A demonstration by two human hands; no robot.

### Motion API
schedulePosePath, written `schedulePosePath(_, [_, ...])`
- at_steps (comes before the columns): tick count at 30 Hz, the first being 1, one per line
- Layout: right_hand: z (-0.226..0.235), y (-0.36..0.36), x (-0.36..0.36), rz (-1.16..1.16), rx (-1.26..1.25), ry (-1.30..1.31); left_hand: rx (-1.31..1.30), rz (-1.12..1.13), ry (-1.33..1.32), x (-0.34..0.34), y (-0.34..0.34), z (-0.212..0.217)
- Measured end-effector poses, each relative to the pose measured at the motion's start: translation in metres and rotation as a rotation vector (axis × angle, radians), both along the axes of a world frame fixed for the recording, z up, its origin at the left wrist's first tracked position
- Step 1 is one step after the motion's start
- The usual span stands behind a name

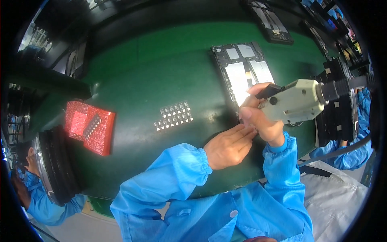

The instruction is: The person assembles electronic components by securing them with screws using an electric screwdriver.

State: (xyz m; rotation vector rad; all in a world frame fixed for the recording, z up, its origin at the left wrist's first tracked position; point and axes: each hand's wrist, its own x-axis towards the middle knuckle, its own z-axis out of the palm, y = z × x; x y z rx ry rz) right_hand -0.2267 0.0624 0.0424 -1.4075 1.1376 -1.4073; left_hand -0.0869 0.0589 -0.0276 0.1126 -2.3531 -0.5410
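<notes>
One wide green bench (133,88) is spreading beneath a pair of blue sleeves (165,173).

Dark stacked panels (336,105) are standing along the right side. Flat beyond the hands, a tablet-like grey-and-white panel (236,74) is lying, its lower end partly hidden. Far left, a red bubble-wrap packet (105,133) is resting. Over the bench's right, a pale tool (296,103) with a black cable is pointing inward; the right hand (268,125) is curling round its inner end. The left hand (227,149) is keeping its fingers together, tips meeting the right hand's; whether they are pinching anything, I cannot tell. Two rows of small dark-and-white parts (173,120) are lying between packet and left hand.
</notes>
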Motion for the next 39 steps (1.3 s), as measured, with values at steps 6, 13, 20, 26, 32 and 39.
schedulePosePath(6, [-0.004, 0.000, -0.002, -0.048, -0.037, -0.088, -0.032, 0.016, 0.009, -0.008, -0.001, 0.010])
schedulePosePath(13, [0.010, 0.015, -0.033, -0.270, -0.165, -0.187, -0.153, 0.181, -0.050, -0.022, -0.025, 0.011])
schedulePosePath(20, [-0.012, 0.018, -0.051, -0.238, -0.085, -0.258, -0.219, 0.654, -0.177, -0.006, -0.169, 0.005])
schedulePosePath(26, [-0.026, 0.026, -0.056, -0.369, 0.000, -0.078, 0.018, 0.950, -0.260, 0.002, -0.215, 0.013])
schedulePosePath(32, [-0.065, 0.010, -0.084, -0.292, -0.002, -0.138, -0.139, 0.985, -0.636, -0.046, -0.190, 0.013])
schedulePosePath(39, [-0.068, 0.005, -0.087, -0.311, -0.011, -0.091, 0.135, 0.573, -0.298, -0.055, -0.093, -0.027])
